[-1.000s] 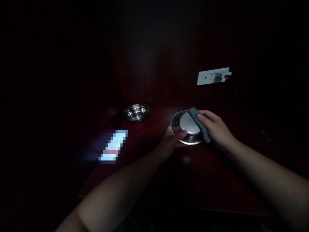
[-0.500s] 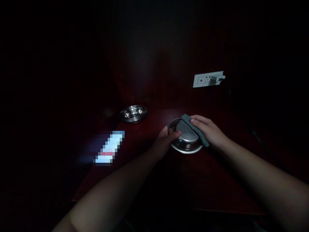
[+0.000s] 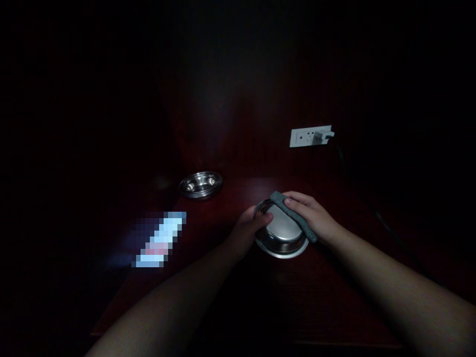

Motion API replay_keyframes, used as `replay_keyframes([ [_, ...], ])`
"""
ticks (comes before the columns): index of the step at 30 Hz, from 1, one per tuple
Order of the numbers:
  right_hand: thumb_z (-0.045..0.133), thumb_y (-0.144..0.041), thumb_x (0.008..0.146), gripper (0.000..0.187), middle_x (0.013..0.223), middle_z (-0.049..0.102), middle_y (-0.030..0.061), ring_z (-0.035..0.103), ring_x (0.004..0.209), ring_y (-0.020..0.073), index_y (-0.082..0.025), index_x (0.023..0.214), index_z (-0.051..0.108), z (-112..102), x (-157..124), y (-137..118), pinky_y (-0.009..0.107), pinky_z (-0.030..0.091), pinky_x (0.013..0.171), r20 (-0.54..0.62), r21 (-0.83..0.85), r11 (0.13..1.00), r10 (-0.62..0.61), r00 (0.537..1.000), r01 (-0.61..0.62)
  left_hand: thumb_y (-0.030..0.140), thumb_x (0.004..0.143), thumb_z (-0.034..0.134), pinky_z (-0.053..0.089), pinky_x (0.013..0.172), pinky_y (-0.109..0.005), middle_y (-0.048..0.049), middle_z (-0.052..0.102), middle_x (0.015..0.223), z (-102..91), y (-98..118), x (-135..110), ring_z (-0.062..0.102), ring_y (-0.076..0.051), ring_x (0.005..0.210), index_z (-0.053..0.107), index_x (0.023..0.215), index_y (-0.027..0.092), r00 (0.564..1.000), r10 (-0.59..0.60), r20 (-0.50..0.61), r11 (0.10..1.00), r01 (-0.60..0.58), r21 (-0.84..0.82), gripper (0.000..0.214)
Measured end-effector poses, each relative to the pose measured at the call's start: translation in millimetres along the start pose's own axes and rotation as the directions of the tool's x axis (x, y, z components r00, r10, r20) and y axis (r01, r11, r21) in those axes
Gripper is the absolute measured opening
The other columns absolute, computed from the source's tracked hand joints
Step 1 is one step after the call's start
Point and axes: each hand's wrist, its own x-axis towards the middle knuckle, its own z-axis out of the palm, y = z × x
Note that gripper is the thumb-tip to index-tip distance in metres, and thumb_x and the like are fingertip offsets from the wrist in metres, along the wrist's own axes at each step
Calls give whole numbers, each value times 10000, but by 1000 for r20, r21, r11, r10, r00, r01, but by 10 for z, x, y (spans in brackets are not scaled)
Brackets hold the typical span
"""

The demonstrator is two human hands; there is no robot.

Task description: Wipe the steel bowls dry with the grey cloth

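A shiny steel bowl is held with its flat underside turned up toward me, over the dark red table. My left hand grips its left rim, thumb lying on the underside and fingers hidden behind. A folded grey-green cloth lies across the bowl's right side. My right hand is closed on this cloth and presses it to the bowl, with the thumb on top. Farther back on the left stands a small stack of steel bowls, open side up.
On the table's left side lies a bright pixelated rectangle. A white wall socket holds a plug, and a dark cable runs down on the right. The table meets a dark red wall; the surroundings are very dark.
The whole scene sits lower and slightly left in view, as my head has tilted. Both hands keep their hold on the bowl and cloth, with little change between them.
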Motion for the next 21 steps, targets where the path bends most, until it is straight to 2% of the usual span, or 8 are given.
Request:
replay_keyframes([
  [5,728,-480,716,332,777,711,24,635,677,175,-197,887,703,42,10,18,285,479,623,-133,93,996,17,991,-5,399,739,695,454,835,-347,-106,690,1012,20,37,8,626,-246,957,649,1056,132,992,0,-126,994,-14,-105,417],
  [8,732,-495,708,346,769,710,28,640,676,187,-204,890,694,35,34,43,289,490,621,-248,111,994,7,969,22,416,764,662,483,851,-371,-124,646,1178,54,67,-23,598,-279,1081,614,1140,162,997,-34,-68,988,23,-151,456],
  [12,706,-524,730,359,790,714,36,650,702,204,-211,904,686,19,51,67,300,503,634,-348,117,992,-12,937,56,358,719,729,512,837,-395,-125,577,1305,70,47,-81,578,-302,1140,536,1241,218,999,-29,13,999,30,-37,573],
  [16,675,-518,766,325,833,717,26,656,767,203,-221,898,688,9,55,83,293,502,688,-294,22,997,-58,954,68,321,672,782,519,815,-398,-146,577,1306,55,21,-91,579,-324,1145,475,1295,220,1000,12,17,999,-13,49,702],
  [21,624,-523,803,335,959,712,29,656,900,212,-227,956,665,-12,72,126,311,501,804,-212,-83,993,-96,973,80,322,660,796,476,905,-421,-143,653,1174,64,60,-54,615,-311,1089,551,1244,182,995,90,48,995,-92,46,648],
])
